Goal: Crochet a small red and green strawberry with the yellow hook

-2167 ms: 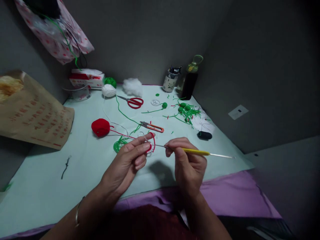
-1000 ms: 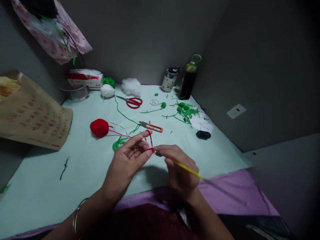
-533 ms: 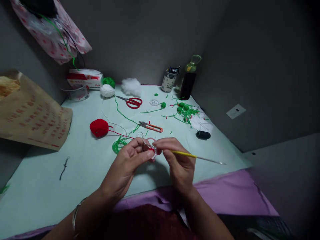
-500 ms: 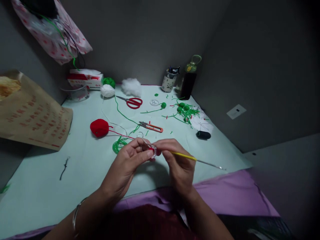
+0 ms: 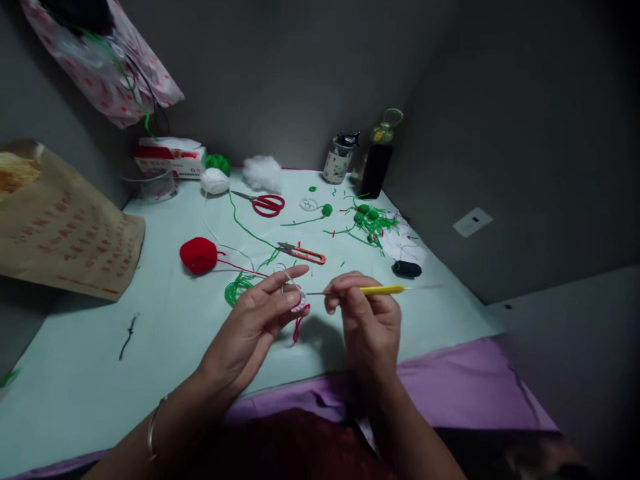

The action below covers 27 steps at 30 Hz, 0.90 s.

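Between the thumb and fingers of my left hand [image 5: 260, 317] is a small white and red crochet piece [image 5: 301, 301], its index finger raised with white yarn near it. A red yarn tail [image 5: 297, 330] hangs below the piece. My right hand [image 5: 373, 320] grips a yellow-handled crochet hook [image 5: 383, 290]; its thin metal shaft points left and reaches the piece's edge. Whether the tip is inside a stitch I cannot tell. A red yarn ball [image 5: 199, 256] lies left of my hands, its strand running toward them. Just behind my left hand lies a coil of green yarn [image 5: 239, 288].
Orange thread snips [image 5: 305, 254] and red-handled scissors [image 5: 267, 205] lie beyond my hands. Green yarn pieces [image 5: 377, 227] spread at right near a dark thread spool [image 5: 407, 269]. At the back are white stuffing [image 5: 263, 174], a white yarn ball [image 5: 215, 181] and a bottle [image 5: 377, 160]. A paper bag [image 5: 75, 227] stands left.
My right hand has shifted right, away from the piece, and the hook has turned more level. My left index finger has lifted. The red yarn tail now shows below the piece.
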Each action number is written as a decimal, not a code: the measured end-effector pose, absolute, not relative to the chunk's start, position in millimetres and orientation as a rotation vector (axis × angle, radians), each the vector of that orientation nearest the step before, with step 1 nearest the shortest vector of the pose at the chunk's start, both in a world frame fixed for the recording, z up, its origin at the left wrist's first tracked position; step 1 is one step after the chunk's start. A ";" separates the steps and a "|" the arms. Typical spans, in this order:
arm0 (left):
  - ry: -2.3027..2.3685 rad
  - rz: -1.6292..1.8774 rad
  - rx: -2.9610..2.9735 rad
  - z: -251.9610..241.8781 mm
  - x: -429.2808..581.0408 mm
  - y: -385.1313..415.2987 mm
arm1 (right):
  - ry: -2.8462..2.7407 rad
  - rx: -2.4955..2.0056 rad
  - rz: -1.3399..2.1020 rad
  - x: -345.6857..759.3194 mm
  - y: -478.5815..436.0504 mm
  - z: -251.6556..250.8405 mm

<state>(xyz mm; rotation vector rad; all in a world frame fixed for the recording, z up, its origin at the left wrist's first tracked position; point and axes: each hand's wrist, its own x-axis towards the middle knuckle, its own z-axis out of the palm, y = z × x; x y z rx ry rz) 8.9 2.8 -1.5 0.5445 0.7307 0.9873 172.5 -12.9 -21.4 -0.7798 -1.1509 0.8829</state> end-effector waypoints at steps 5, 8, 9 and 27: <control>0.782 1.095 0.779 -5.3 17.0 -2.7 | -1.190 -0.853 0.937 162.4 -10.2 -21.8; 0.794 1.145 0.786 -6.8 18.8 -4.4 | -1.290 -0.927 0.822 159.7 -13.6 -16.3; 0.795 1.148 0.774 -5.7 17.5 -3.7 | -1.335 -0.936 0.802 161.1 -14.2 -13.6; 0.550 1.285 0.333 44.1 -34.1 62.8 | -2.414 -1.509 0.361 186.8 120.1 -36.2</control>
